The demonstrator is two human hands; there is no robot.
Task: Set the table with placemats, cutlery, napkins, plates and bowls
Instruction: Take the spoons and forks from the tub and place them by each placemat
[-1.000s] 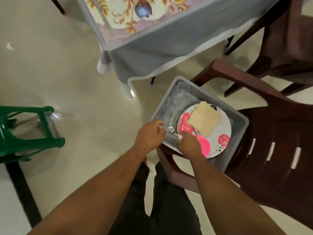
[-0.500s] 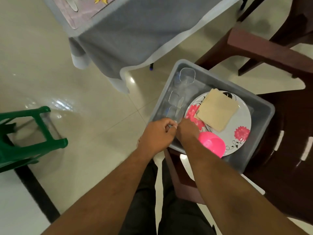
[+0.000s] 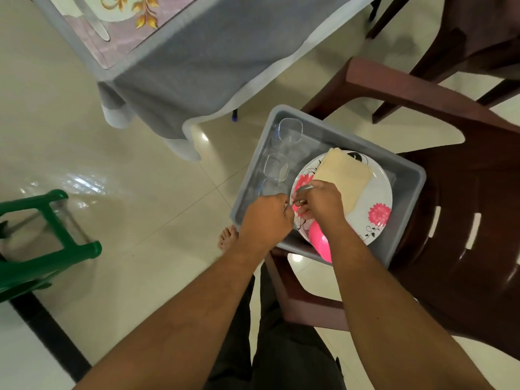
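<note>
I judge this to be the gathering step: I am picking cutlery out of the grey tub [image 3: 332,139] that sits on the brown chair [image 3: 461,220], and nothing I can see from here has gone onto the table [image 3: 197,52] yet apart from the flowered placemat [image 3: 123,12] under its clear cover. My right hand [image 3: 323,205] is curled around a metal piece of cutlery [image 3: 305,188], whose shiny end pokes out above the knuckles; whether it is a spoon or a fork I cannot tell. My left hand [image 3: 266,220] is bunched right beside it, fingertips meeting the right hand over the plate's edge, and it may be pinching another thin metal piece, though the view is too small for me to be sure. The flowered plate [image 3: 374,204] lies in the tub with a folded tan napkin [image 3: 343,175] on it and a pink bowl [image 3: 320,243] at its near edge; clear glasses [image 3: 289,130] stand along the tub's left side. Next, I think, I need a firm hold on the cutlery, then a lift clear of the tub wall and a carry up and left to the table.
</note>
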